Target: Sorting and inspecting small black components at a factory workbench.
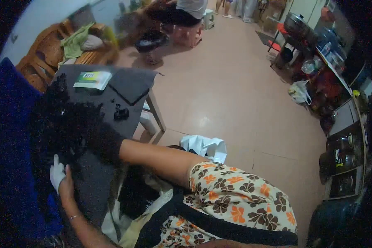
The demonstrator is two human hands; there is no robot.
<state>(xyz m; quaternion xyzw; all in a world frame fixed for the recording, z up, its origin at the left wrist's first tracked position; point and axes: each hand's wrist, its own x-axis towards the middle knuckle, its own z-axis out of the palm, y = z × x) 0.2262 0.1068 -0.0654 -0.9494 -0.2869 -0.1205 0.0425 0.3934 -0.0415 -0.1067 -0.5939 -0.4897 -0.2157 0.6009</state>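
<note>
My left hand [58,175], in a partly worn white glove with the thumb bare, lies at the near edge of a dark heap of small black pieces [64,111]. Its index finger is stretched out, and no object shows in it. My right forearm [157,159] reaches from a flowered sleeve across to the table. It disappears into black material beside the heap, so my right hand is hidden. One small black piece [120,113] sits apart from the heap on the grey table cover [134,78]. A white, green and yellow packet [92,80] lies flat toward the far side.
Deep blue material [12,136] borders the table on the left. A carved wooden bench [49,45] stands behind it. A white bag [204,146] lies by the table leg. Crowded shelving [343,111] lines the right wall, with a plastic bag [299,93] on the floor. Another person [190,12] sits beyond.
</note>
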